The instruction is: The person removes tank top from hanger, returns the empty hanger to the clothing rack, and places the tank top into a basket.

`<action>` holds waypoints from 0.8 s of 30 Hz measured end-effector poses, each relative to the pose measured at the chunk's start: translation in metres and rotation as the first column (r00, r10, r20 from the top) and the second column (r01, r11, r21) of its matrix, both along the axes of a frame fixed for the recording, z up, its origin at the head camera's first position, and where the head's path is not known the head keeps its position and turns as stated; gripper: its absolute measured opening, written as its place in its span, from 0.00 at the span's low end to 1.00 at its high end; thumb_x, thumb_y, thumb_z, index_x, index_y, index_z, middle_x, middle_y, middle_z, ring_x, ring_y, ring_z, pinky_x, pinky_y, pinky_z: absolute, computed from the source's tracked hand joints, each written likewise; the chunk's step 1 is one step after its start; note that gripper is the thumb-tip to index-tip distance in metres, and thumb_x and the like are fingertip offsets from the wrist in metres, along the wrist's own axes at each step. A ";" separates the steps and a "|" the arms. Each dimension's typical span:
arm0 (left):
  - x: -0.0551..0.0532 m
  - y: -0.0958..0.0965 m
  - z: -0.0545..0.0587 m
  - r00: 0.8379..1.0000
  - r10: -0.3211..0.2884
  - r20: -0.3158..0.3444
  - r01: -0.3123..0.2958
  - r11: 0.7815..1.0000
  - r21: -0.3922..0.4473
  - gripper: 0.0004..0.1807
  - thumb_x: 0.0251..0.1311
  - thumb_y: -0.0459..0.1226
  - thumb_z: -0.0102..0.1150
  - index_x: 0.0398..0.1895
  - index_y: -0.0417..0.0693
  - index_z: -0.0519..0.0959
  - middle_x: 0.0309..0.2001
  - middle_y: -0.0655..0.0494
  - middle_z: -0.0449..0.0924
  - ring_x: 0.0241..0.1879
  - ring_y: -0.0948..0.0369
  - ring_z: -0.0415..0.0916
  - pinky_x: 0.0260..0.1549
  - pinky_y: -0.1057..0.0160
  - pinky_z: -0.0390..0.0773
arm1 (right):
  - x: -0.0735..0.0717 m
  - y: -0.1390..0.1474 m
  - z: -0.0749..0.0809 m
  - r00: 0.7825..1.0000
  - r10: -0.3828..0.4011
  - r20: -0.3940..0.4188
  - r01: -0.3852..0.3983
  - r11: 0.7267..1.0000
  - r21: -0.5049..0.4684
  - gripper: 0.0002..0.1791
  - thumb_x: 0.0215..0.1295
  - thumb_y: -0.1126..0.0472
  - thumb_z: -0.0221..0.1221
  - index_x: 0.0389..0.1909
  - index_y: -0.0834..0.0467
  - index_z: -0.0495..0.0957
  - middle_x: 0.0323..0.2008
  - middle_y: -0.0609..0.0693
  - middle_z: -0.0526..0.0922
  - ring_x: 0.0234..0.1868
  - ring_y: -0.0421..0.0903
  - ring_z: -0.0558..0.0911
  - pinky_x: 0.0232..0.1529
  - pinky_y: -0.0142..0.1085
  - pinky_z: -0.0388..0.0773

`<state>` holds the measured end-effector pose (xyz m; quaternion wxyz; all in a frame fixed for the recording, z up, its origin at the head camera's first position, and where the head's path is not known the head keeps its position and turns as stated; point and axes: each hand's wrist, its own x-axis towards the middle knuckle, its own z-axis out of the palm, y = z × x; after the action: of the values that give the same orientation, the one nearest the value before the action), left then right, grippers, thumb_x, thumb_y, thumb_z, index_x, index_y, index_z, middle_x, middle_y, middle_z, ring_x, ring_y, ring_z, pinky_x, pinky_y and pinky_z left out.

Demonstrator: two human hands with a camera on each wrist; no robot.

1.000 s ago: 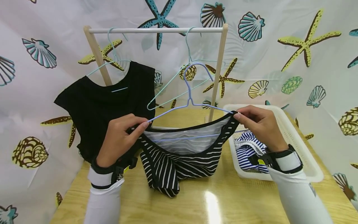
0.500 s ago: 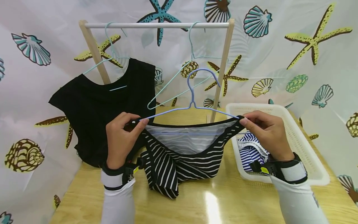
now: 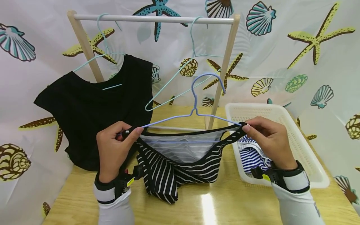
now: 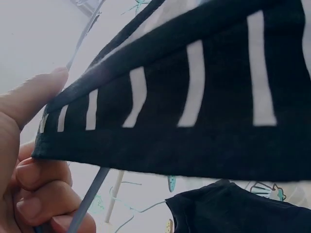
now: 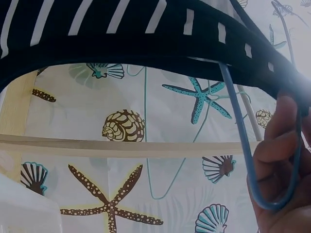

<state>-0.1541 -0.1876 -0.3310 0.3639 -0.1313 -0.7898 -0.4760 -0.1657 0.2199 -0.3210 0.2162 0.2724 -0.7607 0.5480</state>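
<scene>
A black top with white stripes (image 3: pixel 197 172) hangs stretched between both hands, on a periwinkle-blue clothes hanger (image 3: pixel 174 117) whose hook points up. My left hand (image 3: pixel 113 147) pinches the left shoulder strap against the hanger arm, thumb on top. The right shoulder strap is pinched with the hanger by my right hand (image 3: pixel 270 140). In the right wrist view the hanger's rounded end (image 5: pixel 272 204) lies against the curled fingers, below the strap. The left wrist view shows the striped strap (image 4: pixel 160 102) close up, with the hanger's bar (image 4: pixel 90 199) crossing the fingers.
A wood-and-white clothes rack (image 3: pixel 157 18) stands behind. On it hang a black sleeveless top (image 3: pixel 98 109) on a mint hanger and a bare mint hanger (image 3: pixel 171 78). At right, a white basket (image 3: pixel 306 150) holds blue-and-white striped clothing (image 3: pixel 253 157). Everything stands on a wooden table (image 3: pixel 239 206).
The hanger with the striped top has come slightly lower and its arms are held more level. Both hands keep their pinch on the straps. The head view has shifted a little.
</scene>
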 end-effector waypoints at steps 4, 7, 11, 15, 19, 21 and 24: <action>0.002 0.000 0.006 1.000 0.014 -0.027 -0.013 1.000 0.011 0.10 0.44 0.29 0.72 0.17 0.40 0.78 0.15 0.57 0.62 0.18 0.69 0.56 0.20 0.69 0.53 | 0.000 0.001 0.000 1.000 -0.001 0.001 0.001 1.000 -0.028 0.08 0.55 0.82 0.60 0.35 0.71 0.81 0.29 0.53 0.82 0.27 0.41 0.79 0.30 0.25 0.75; 0.007 0.001 0.012 0.999 0.023 -0.036 -0.022 0.999 0.024 0.10 0.44 0.28 0.72 0.17 0.38 0.78 0.15 0.57 0.62 0.18 0.70 0.55 0.20 0.69 0.53 | 0.002 0.003 -0.003 0.999 -0.029 0.028 0.029 0.999 -0.029 0.09 0.54 0.83 0.59 0.35 0.71 0.81 0.30 0.52 0.83 0.28 0.41 0.78 0.31 0.25 0.74; 0.011 0.001 0.015 0.998 0.025 -0.053 -0.023 0.999 0.043 0.10 0.44 0.27 0.72 0.17 0.37 0.78 0.14 0.57 0.61 0.17 0.69 0.54 0.20 0.69 0.52 | 0.005 0.008 -0.007 0.995 -0.095 0.020 0.095 0.995 0.039 0.10 0.53 0.83 0.59 0.35 0.70 0.82 0.30 0.49 0.84 0.28 0.38 0.79 0.30 0.24 0.73; 0.006 -0.001 0.009 0.998 0.027 -0.053 -0.025 0.999 0.044 0.09 0.44 0.29 0.73 0.18 0.38 0.79 0.14 0.57 0.62 0.17 0.69 0.53 0.19 0.68 0.52 | 0.006 0.012 -0.006 0.992 -0.126 0.005 0.126 0.992 0.026 0.09 0.54 0.83 0.59 0.34 0.71 0.82 0.30 0.49 0.84 0.28 0.37 0.79 0.30 0.24 0.73; 0.002 -0.003 0.006 0.999 0.010 -0.046 -0.007 0.999 0.051 0.08 0.45 0.29 0.73 0.19 0.39 0.80 0.14 0.58 0.62 0.16 0.69 0.53 0.18 0.68 0.52 | 0.009 0.013 -0.003 0.988 -0.150 0.017 0.151 0.989 -0.013 0.08 0.55 0.82 0.59 0.35 0.73 0.82 0.30 0.48 0.85 0.28 0.37 0.80 0.31 0.23 0.74; 0.003 -0.003 0.006 0.999 -0.001 -0.051 0.004 0.998 0.059 0.08 0.45 0.29 0.73 0.19 0.38 0.80 0.14 0.57 0.62 0.16 0.69 0.53 0.19 0.68 0.52 | 0.011 0.015 -0.002 0.983 -0.181 0.017 0.181 0.984 0.004 0.07 0.56 0.81 0.60 0.35 0.73 0.82 0.30 0.48 0.85 0.28 0.36 0.80 0.31 0.23 0.74; 0.006 -0.004 0.006 0.998 -0.013 -0.067 0.018 0.997 0.070 0.08 0.45 0.29 0.73 0.19 0.36 0.81 0.14 0.57 0.62 0.17 0.69 0.54 0.19 0.69 0.52 | 0.015 0.017 -0.003 0.975 -0.222 0.031 0.221 0.975 0.037 0.06 0.57 0.79 0.60 0.35 0.72 0.82 0.30 0.47 0.85 0.27 0.36 0.80 0.30 0.24 0.74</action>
<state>-0.1484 -0.1916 -0.3251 0.3907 -0.1403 -0.7590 -0.5015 -0.1505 0.2365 -0.3238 0.2581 0.1797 -0.7990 0.5125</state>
